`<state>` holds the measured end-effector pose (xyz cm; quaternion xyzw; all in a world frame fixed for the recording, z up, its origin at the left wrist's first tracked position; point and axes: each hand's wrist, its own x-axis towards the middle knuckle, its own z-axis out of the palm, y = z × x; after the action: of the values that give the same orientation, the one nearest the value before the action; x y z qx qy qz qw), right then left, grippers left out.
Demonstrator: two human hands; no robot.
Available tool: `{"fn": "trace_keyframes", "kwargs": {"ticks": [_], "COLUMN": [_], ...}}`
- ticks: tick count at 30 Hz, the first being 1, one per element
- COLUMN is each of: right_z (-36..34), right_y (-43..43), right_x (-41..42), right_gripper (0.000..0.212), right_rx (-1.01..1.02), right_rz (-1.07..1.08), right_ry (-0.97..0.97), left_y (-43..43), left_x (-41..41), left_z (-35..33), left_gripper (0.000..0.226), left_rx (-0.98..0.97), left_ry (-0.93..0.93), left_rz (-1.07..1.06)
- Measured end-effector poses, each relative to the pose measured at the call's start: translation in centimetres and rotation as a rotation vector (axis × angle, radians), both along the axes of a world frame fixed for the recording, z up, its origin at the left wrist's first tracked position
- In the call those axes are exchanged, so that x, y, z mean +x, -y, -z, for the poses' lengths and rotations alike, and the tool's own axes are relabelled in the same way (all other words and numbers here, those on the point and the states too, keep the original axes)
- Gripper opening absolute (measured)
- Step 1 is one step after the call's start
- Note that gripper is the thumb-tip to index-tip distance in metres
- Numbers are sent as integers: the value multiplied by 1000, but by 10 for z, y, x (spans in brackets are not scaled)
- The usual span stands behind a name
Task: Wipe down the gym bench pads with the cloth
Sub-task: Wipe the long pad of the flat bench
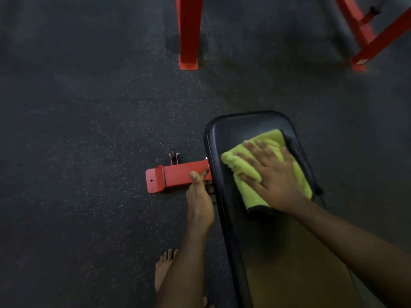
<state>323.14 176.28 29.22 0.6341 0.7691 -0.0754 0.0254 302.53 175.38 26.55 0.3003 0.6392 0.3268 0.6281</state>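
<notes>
Two hands | right hand (273, 181) flat on lime cloth (235, 162) | left hand (199, 201) grips glossy black pad (240, 130)

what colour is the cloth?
Cloth: yellow-green, dark edge trim, flat under the right hand on the black bench pad; head view.

The left hand (200, 203) and right hand (278, 181) are bare, like both forearms (355, 247). One foot (163, 272) is bare too, toes showing.

Pressing right hand (273, 178) flat, fingers spread, on the cloth (272, 138) near the far end of the bench pad (240, 130); gripping the pad's left edge with left hand (200, 201), thumb pointing forward, fingers curling underneath; stretching both bare forearms (347, 236) forward from the pad's near end.
</notes>
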Motion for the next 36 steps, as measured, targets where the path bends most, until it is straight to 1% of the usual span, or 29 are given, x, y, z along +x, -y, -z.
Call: {"fn": "trace_keyframes", "kwargs": {"ticks": [2,4,6,7,8,9,10,12,14,16,17,19,22,24,25,27,30,31,32,34,36], "right_z": [1,1,-1,0,1,2,3,-3,-10,-13,-14,-12,-15,-17,-17,-14,-16,-17,-17,-18,-19], "right_y": [-8,-39,-80,-100,-118,-133,-147,-168,-183,-188,-189,-190,-191,-193,-197,-205,-215,-214,-212,-207,-202], "right_x": [25,31,23,13,0,-13,-29,-61,-78,-72,-60,-24,34,39,34,-1,-48,-52,-49,-28,4], "right_gripper": [63,67,65,64,64,63,62,58,57,59,59,65,75,76,75,75,71,68,67,67,72], "right_rx": [16,21,26,24,22,26,24,-40,-123,-157,-154,-150,-181,-230,-253,-278,-317,-335,-353,-334,-290], "right_rz": [175,384,607,683,704,664,561,259,35,-37,-13,128,402,499,507,395,170,135,129,188,288], "right_ry": [5,-27,-46,-56,-51,-38,-38,-22,25,-11,-55,-94,-23,-7,14,60,17,-14,-48,-95,-75], "left_y": [-10,-19,-24,-27,-29,-31,-34,-41,-50,-57,-59,-64,-69,-71,-72,-68,-68,-68,-68,-69,-68], "left_x": [0,0,1,1,2,4,5,9,15,25,30,43,61,65,68,65,68,69,69,69,69], "left_z": [-10,-17,-20,-20,-19,-17,-16,-17,-19,-20,-21,-22,-24,-23,-23,-22,-21,-19,-17,-14,-12], "left_gripper": [85,87,78,75,74,76,79,81,78,75,73,71,73,74,74,71,65,65,66,68,68], "left_rx": [11,29,55,66,77,88,99,131,148,144,143,142,160,165,157,157,199,203,202,190,172], "left_ry": [-9,-22,-10,-8,-11,-17,-35,-86,-134,-191,-222,-263,-372,-478,-505,-527,-564,-570,-577,-588,-591], "left_rz": [2,38,66,65,59,50,37,3,-31,-64,-69,-34,93,109,110,89,43,33,30,37,49]}}
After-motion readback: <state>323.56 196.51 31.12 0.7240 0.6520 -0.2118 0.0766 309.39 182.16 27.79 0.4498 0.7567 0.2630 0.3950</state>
